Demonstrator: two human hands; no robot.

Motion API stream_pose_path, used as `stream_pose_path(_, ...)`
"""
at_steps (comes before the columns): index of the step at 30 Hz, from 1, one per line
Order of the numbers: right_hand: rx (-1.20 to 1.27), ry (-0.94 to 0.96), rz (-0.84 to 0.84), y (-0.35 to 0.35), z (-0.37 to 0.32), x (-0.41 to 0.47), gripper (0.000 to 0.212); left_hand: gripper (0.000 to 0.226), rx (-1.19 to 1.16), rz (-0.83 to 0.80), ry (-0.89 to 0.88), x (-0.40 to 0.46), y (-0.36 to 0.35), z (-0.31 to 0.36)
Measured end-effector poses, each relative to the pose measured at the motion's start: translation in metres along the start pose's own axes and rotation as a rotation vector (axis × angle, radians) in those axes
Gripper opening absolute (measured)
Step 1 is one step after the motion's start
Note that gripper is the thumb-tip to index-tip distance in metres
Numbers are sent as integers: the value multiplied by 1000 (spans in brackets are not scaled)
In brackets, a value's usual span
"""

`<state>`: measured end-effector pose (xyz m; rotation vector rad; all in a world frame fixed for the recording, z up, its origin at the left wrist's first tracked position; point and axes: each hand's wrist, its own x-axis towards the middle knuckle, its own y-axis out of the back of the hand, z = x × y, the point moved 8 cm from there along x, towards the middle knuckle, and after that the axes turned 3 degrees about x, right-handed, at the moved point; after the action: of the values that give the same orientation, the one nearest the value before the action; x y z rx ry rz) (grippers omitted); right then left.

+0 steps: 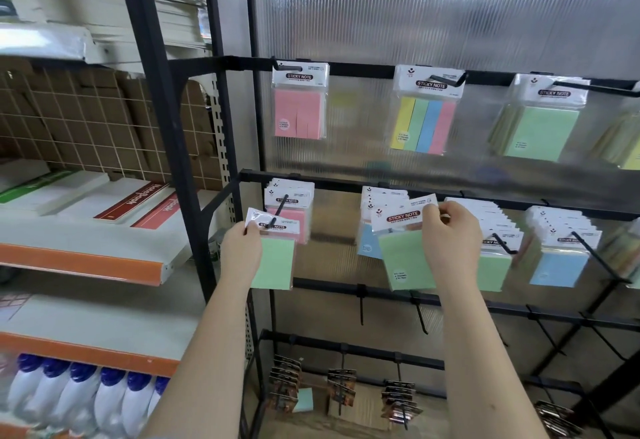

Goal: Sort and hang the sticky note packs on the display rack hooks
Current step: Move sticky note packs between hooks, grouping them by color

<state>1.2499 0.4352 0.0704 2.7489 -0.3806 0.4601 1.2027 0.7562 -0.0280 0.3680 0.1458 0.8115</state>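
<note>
Across the right of the view stands the display rack (381, 180), a black frame backed by ribbed translucent panel, with 4 horizontal rails carrying hooks. On the top rail hang a pink pack (300, 106), a striped pack (425, 116) in 4 colours and a green pack (540, 127). On the second rail, from the rack's left edge, hang pink packs (294, 219), blue packs (367, 244), a green row (493, 269) and a second blue row (559, 265). The third rail's hooks are bare; dark carded goods (285, 386) hang from the bottom rail. Left of the rack, orange-edged store shelves (86, 265) hold notebooks and white bottles.

Both hands work at the second rail. The left hand (240, 248) pinches the header corner of a green sticky note pack (275, 265) at the rack's left edge, in front of the pink packs, with that hook's tip crossing its header; whether the hook has entered the hole I cannot tell. The right hand (450, 234) has its fingers curled on the header of another green pack (407, 258), held in front of the blue packs, just left of the green row.

By colour, both green packs likely belong on the green row's hook (504, 248). To hang one well, keep the grip on the stiff header, turn the pack square to the hook, line the punched hole with the upturned tip, then slide it back along the hook. 1 pack at a time seems safest, since neighbouring packs crowd the hook.
</note>
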Motion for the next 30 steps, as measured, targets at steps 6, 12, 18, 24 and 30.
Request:
stream_pose_path(6,-28,94,26,2,-1,1,46,29,286,85,-83,-18,23,16)
stream_pose_path(12,61,90,77,13,0,0,48,21,485,163,-180,-32,39,45)
stream_pose_path(18,121,118,140,26,0,5,33,23,410,136,-186,-36,33,68)
stream_pose_path(24,141,111,224,50,0,4,20,29,383,88,-261,-47,10,93)
stream_pose_path(30,159,73,399,95,13,3,19,33,347,9,-365,-60,-17,120)
